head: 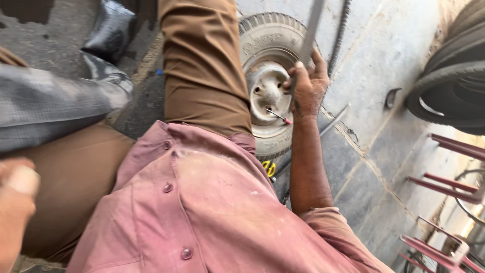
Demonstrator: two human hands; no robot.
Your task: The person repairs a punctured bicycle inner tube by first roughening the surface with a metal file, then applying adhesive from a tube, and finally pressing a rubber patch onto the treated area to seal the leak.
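The fingers of the right hand [309, 83] were seen curled tightly round a flat grey metal bar [312, 28], with the thumb laid up along its face. The bar was held nearly upright, its upper end cut off by the top of the frame and its lower end hidden behind the hand. Just beyond the hand, a small wheel [268, 76] lay on the concrete floor [374, 65], its ribbed tyre fitted round a worn white rim [266, 91]. A thin valve stem with a red tip [279, 117] was seen jutting out over the rim.

As far as could be judged, the work on the wheel was in an early or middle stage: the tyre was seated on the rim all the way round its visible part, and no gap or lifted bead could be made out. Whether the bar's tip was wedged between tyre and rim could not be told.

The left hand [15, 202] was shown only as a blurred shape at the frame's lower left edge; its fingers appeared bunched, but what they held, if anything, could not be told. The near part of the wheel was covered by a brown trouser leg [202, 65] and a dusty pink shirt [212, 212]. Dark tyres [449, 86] and red metal bars [449, 182] were cut off at the right.
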